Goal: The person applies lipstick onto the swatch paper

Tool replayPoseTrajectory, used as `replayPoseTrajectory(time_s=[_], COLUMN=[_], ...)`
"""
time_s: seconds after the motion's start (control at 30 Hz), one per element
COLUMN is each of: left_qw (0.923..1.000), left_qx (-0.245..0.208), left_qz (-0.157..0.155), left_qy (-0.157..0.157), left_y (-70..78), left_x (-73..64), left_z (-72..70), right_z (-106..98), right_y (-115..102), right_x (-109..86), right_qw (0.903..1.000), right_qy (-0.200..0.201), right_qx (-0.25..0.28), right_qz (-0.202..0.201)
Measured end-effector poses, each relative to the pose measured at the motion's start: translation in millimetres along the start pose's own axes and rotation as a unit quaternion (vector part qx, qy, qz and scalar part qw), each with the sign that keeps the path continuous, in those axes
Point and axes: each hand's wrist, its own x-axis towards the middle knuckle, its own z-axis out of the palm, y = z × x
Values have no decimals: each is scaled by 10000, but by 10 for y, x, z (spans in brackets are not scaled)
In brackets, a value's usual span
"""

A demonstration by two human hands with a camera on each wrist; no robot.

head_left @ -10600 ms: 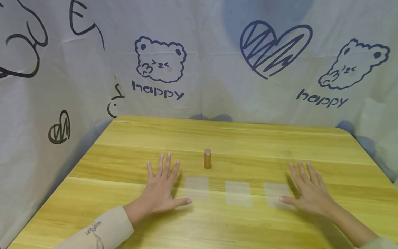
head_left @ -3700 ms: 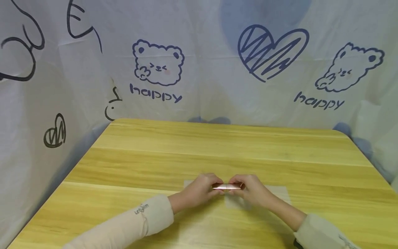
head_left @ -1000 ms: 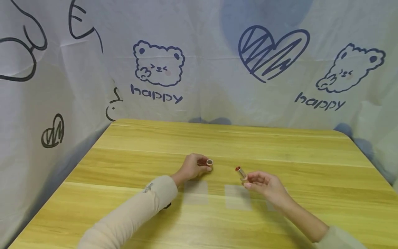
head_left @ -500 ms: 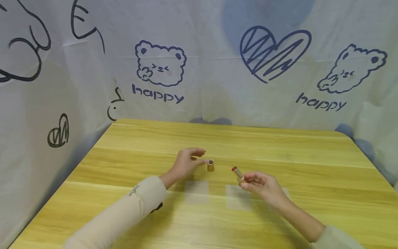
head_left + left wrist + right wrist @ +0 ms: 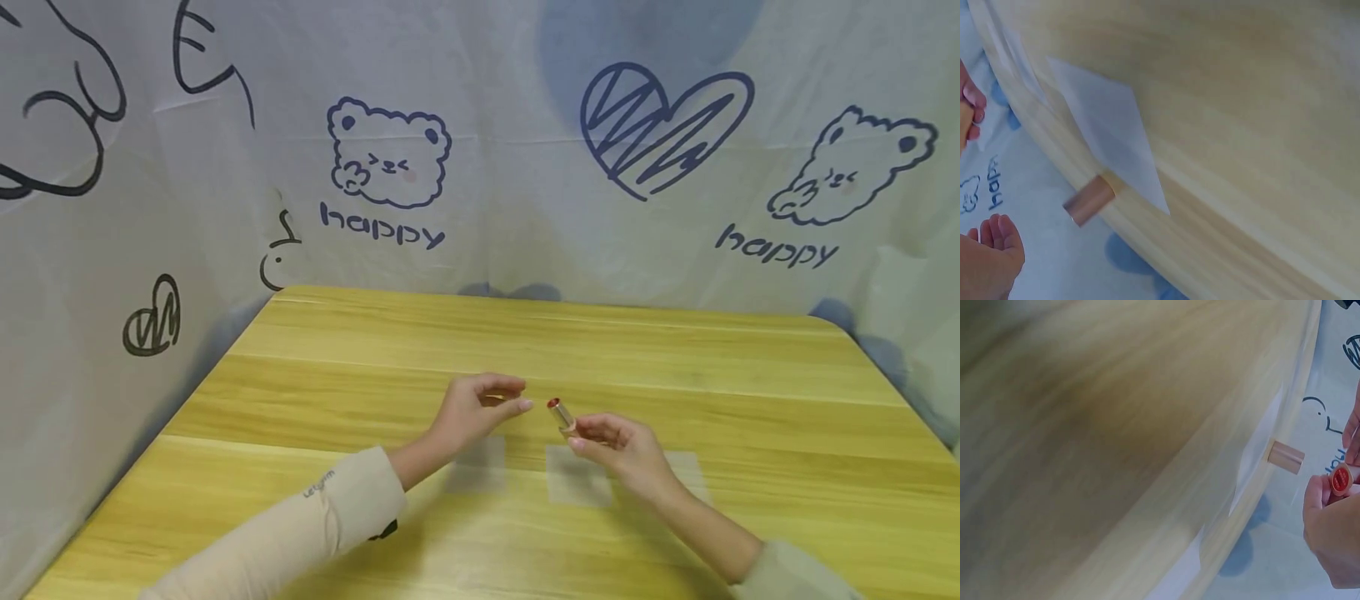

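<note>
My right hand [image 5: 633,450] pinches the base of an uncapped lipstick [image 5: 560,414] between thumb and fingers. Its silver inner tube tilts up to the left, with red at the tip. In the right wrist view a round red face [image 5: 1341,479] shows on the end of the base. My left hand [image 5: 476,412] hovers just left of the lipstick, holding nothing, thumb and fingers apart. The copper-coloured lipstick cap [image 5: 1090,200] stands on the table in the left wrist view; in the head view the left hand hides it.
Three pale translucent squares lie in a row on the wooden table [image 5: 337,333]: a left square [image 5: 480,467], a middle square [image 5: 577,477] and a right one [image 5: 686,471] partly behind the right arm. A white cloth [image 5: 517,208] with drawings hangs behind the table.
The lipstick stood capped on the table at first, then both hands held it and separated it. The left hand set down and released the cap, then moved right toward the lipstick.
</note>
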Motion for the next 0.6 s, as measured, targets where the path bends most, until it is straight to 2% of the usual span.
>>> replayPoseTrajectory(time_s=[0.13,0.33,0.6], left_qw=[9999,9996,9988], left_qx=[-153,-287,-425], left_qz=[-5,-67,-125], left_qy=[-50,-34,192], left_y=[-28,-34,-32], left_x=[-44,-124,-190], left_z=[73,170,283], right_z=[52,138,261], right_y=[7,4,5], right_x=[1,12,-2], right_qw=[9999,9995,9988], right_qy=[50,236,357], right_qx=[-94,-120,-321], right_qz=[-20,174,26])
